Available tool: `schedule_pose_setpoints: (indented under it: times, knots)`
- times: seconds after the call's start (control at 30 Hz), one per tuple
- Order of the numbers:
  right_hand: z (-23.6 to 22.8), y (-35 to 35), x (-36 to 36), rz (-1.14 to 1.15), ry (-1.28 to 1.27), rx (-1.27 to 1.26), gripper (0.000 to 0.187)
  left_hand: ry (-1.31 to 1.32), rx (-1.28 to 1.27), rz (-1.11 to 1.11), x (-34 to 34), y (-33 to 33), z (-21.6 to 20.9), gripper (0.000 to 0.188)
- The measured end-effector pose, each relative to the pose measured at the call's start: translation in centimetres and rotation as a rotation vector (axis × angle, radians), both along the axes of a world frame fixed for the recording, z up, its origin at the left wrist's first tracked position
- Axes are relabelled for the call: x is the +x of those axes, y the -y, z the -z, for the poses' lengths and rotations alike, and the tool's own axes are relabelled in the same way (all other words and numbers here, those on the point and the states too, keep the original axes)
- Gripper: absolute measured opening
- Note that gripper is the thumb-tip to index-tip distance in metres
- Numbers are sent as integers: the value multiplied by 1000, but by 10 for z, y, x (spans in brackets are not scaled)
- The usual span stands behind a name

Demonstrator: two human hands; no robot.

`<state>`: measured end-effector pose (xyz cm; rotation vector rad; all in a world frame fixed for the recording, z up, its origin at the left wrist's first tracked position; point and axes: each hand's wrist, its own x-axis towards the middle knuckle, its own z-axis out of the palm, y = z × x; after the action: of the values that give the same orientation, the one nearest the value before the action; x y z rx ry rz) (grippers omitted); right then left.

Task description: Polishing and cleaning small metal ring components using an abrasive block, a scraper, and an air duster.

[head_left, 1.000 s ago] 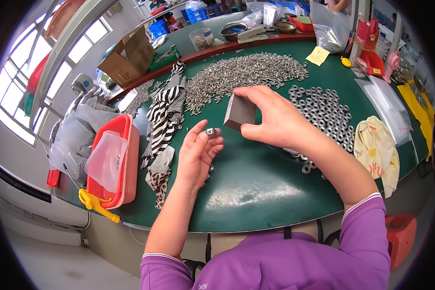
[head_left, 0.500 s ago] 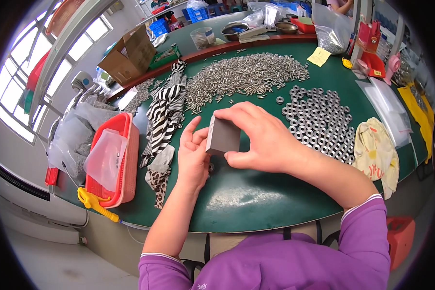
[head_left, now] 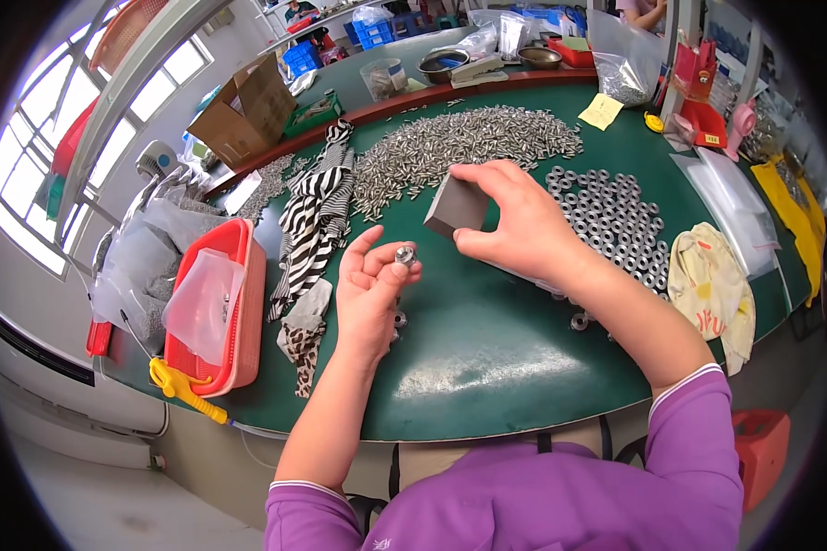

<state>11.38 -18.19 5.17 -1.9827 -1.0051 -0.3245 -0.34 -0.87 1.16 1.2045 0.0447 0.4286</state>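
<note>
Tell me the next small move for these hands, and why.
Probably bring the block in the right hand to the part: the left hand holds that part up above the table, and the block is close by but not touching it.

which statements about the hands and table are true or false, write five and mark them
1. The right hand grips a grey rectangular block. True.
2. The left hand holds a small round silvery metal piece. True.
3. The block touches the metal piece. False: they are apart.
4. The black-and-white striped cloth lies left of the red plastic basket. False: it lies right.
5. Silvery ring-shaped metal parts lie right of the cloth. True.
</note>
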Motion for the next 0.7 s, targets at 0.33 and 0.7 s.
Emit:
schedule_pose_setpoints:
  times: [0.33, 0.7]
  knots:
    - [6, 0, 7, 63, 114, -86, 58, 2, 21, 84, 1, -2, 0, 51]
    - [-2, -1, -5, -67, 9, -34, 60, -65, -131, 88, 4, -5, 7, 27]
